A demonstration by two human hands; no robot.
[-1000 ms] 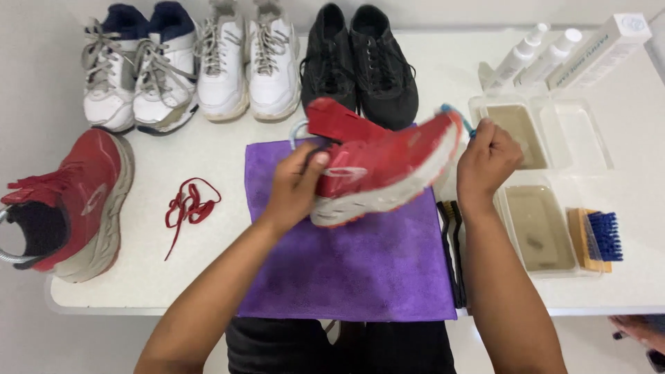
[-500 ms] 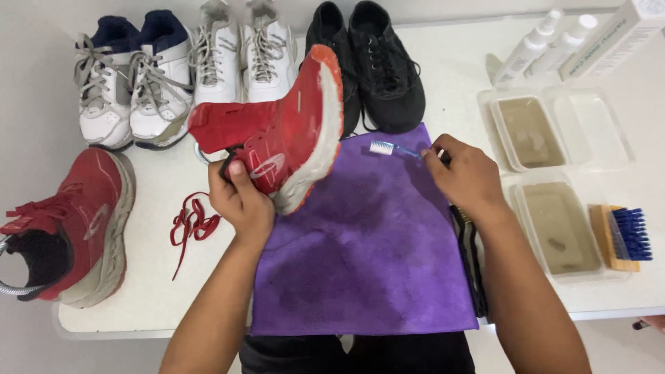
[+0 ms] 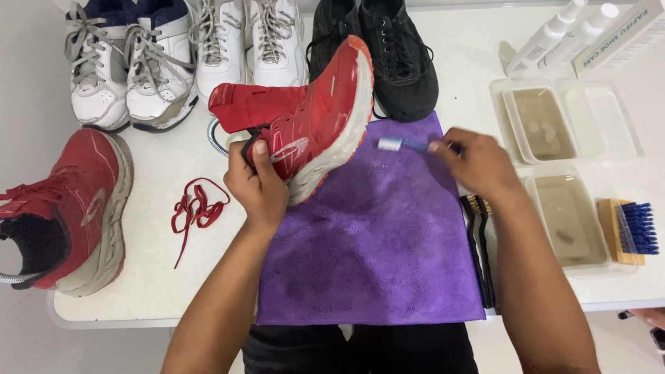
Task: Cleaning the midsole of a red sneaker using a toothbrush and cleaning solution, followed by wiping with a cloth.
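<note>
My left hand grips a red sneaker with a white sole, held tilted with its toe up over the top left of a purple cloth. The shoe's tongue sticks out to the left. My right hand holds a small blue toothbrush, bristle end pointing left toward the sole, a short gap away. The shoe has no lace in it.
The matching red sneaker lies at left, a red lace beside it. White pairs and a black pair line the back. Right: two water-filled trays, a blue-bristled wooden brush, spray bottles, dark brushes.
The shoe swung from lying sideways between both hands to toe-up in my left hand. My right hand let go of it and now holds the toothbrush near the sole.
</note>
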